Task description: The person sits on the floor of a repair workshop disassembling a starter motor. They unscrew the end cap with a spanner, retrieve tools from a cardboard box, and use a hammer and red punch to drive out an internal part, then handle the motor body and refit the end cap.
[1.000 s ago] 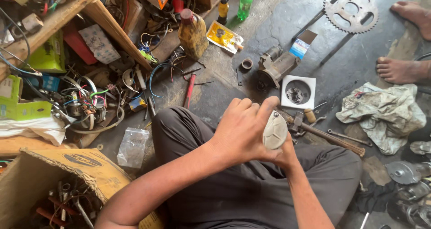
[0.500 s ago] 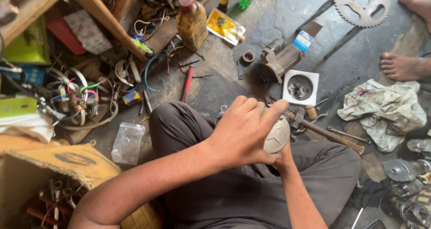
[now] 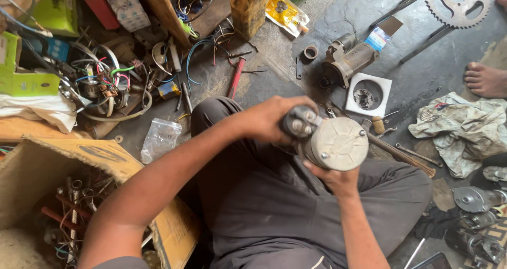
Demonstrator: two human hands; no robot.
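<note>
Over the person's lap, above the dark grey trousers (image 3: 296,211), a starter motor (image 3: 338,142) is held up in both hands. Much of it is hidden: only its round, pale end cap with small bolts faces the camera, while the body behind is out of sight, and the darker solenoid part with two studs is half covered by the left hand (image 3: 269,120). That hand wraps over the solenoid end from the left, fingers curled close around it, fingertips tucked out of view behind. The right hand (image 3: 335,176) sits beneath the motor, cupping it from below; only the thumb edge and palm show, so how its fingers lie I cannot tell.

Beyond the knees, on the dark floor, lies another motor housing (image 3: 348,60), beside a white square tray (image 3: 369,95) with a small gear-like part in it. A toothed sprocket (image 3: 457,4) is cut off by the top edge. A bare foot (image 3: 486,80) of someone else enters from the right, next to a crumpled rag (image 3: 459,129). A tangle of wires (image 3: 105,84) on the left is hard to sort out.
</note>
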